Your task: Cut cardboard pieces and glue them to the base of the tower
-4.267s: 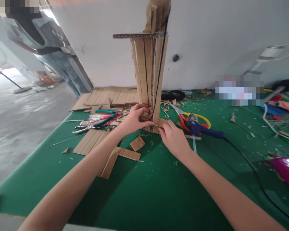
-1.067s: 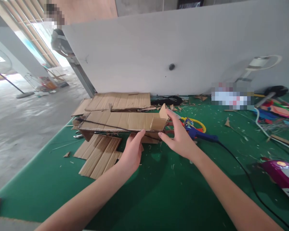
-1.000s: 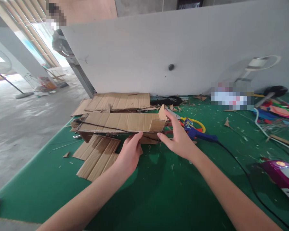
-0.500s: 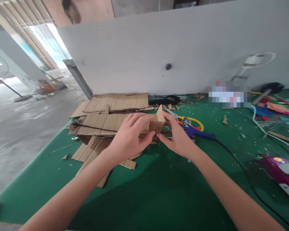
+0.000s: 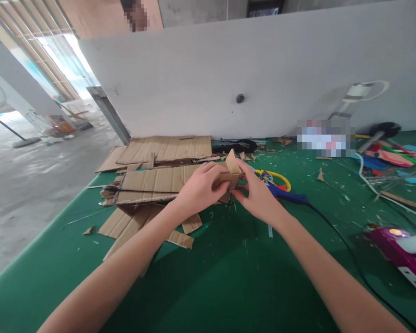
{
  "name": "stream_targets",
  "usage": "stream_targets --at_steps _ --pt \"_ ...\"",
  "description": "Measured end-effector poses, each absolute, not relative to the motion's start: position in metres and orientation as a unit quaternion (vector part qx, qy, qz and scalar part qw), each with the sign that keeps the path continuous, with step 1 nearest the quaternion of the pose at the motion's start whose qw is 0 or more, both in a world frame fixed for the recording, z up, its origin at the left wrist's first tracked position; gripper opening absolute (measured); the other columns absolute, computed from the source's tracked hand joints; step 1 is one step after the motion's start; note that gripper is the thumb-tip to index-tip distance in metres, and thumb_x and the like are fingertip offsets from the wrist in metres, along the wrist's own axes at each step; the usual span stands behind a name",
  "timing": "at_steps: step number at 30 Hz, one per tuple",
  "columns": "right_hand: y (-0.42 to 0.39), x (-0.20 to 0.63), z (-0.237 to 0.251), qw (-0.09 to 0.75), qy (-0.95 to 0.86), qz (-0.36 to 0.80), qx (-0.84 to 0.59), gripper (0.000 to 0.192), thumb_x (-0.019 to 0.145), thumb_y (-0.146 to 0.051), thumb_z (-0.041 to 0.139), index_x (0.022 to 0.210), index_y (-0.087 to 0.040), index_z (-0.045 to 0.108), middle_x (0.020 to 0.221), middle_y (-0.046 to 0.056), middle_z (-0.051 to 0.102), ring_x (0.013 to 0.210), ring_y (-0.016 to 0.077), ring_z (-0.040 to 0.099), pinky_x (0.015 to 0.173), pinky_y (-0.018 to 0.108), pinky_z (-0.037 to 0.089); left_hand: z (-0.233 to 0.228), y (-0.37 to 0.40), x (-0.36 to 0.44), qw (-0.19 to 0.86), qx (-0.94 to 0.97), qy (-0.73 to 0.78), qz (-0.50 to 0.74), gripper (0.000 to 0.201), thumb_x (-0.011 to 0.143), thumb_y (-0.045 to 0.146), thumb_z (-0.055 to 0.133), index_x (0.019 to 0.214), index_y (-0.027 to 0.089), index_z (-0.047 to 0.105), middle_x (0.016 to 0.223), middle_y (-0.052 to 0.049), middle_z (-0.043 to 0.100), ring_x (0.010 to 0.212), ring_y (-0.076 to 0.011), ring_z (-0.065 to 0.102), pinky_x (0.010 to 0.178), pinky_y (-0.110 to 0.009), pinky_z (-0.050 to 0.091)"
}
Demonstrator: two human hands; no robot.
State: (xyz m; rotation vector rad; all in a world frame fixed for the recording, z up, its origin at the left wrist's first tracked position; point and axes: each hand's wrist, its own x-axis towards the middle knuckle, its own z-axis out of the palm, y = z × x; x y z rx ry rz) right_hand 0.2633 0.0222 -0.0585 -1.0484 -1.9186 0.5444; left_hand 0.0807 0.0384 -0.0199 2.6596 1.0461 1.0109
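A long cardboard box-like piece [image 5: 159, 180] with a dark line along its near edge lies over loose cardboard strips [image 5: 125, 226]. My left hand [image 5: 204, 185] grips its right end, thumb in front and fingers over the top. At that same end my right hand [image 5: 251, 189] pinches the corner, thumb below and fingers behind. A small cardboard flap [image 5: 232, 162] stands up between my two hands. Just beyond my right hand lies a blue glue gun [image 5: 287, 193] with a black cord, beside a yellow ring-shaped handle [image 5: 282, 179].
Flat cardboard sheets [image 5: 169, 148] lie against the white panel [image 5: 194, 88] at the back. A purple power strip [image 5: 398, 254] sits at right. Coloured scraps [image 5: 384, 159] and a white cable [image 5: 362, 171] are at the far right. A person's head, blurred, shows beyond the panel.
My left hand has closed onto the end of the cardboard piece, and the piece has shifted slightly right. The scissor blades visible earlier are now hidden behind my right hand.
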Motion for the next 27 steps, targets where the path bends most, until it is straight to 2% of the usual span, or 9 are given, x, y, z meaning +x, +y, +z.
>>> stream_targets --at_steps 5,8,13,15,27 --pt "0.03 0.268 -0.064 0.448 -0.751 0.207 -0.439 0.075 0.081 -0.017 0.053 0.146 -0.032 0.017 0.148 0.006 0.031 0.119 0.0273 0.05 0.089 0.048 0.053 -0.021 0.047 0.091 0.063 0.873 0.352 0.331 0.011 0.084 0.019 0.052 0.094 0.019 0.055 0.097 -0.006 0.059 0.095 -0.0203 0.054 0.081 -0.036 0.046" --pt "0.028 0.266 -0.068 0.472 -0.724 0.227 -0.448 0.076 0.081 -0.02 0.055 0.146 -0.029 0.016 0.141 0.009 0.041 0.119 0.0275 0.051 0.093 0.05 0.05 -0.022 0.049 0.09 0.067 0.87 0.356 0.333 0.009 0.084 0.02 0.053 0.092 0.019 0.055 0.095 -0.005 0.058 0.093 -0.0199 0.053 0.08 -0.035 0.045" --pt "0.018 0.259 -0.067 0.472 -0.723 0.238 -0.445 0.061 0.084 -0.023 0.053 0.14 -0.026 0.031 0.13 0.009 0.053 0.114 0.0256 0.056 0.096 0.048 0.048 -0.024 0.049 0.09 0.069 0.87 0.363 0.328 0.006 0.085 0.02 0.052 0.09 0.019 0.055 0.096 -0.006 0.059 0.093 -0.0203 0.053 0.078 -0.035 0.045" --pt "0.014 0.256 -0.066 0.469 -0.729 0.23 -0.443 0.057 0.084 -0.022 0.053 0.138 -0.025 0.035 0.129 0.009 0.054 0.113 0.0253 0.056 0.097 0.047 0.047 -0.024 0.049 0.09 0.068 0.872 0.362 0.323 0.005 0.085 0.021 0.052 0.089 0.019 0.055 0.095 -0.005 0.059 0.093 -0.0207 0.053 0.079 -0.036 0.045" --pt "0.01 0.254 -0.063 0.462 -0.737 0.222 -0.44 0.055 0.083 -0.022 0.053 0.136 -0.022 0.038 0.134 0.011 0.05 0.12 0.0276 0.051 0.099 0.048 0.046 -0.025 0.05 0.092 0.061 0.875 0.348 0.331 0.003 0.083 0.017 0.053 0.081 0.019 0.053 0.09 -0.004 0.061 0.093 -0.0206 0.054 0.082 -0.037 0.044"
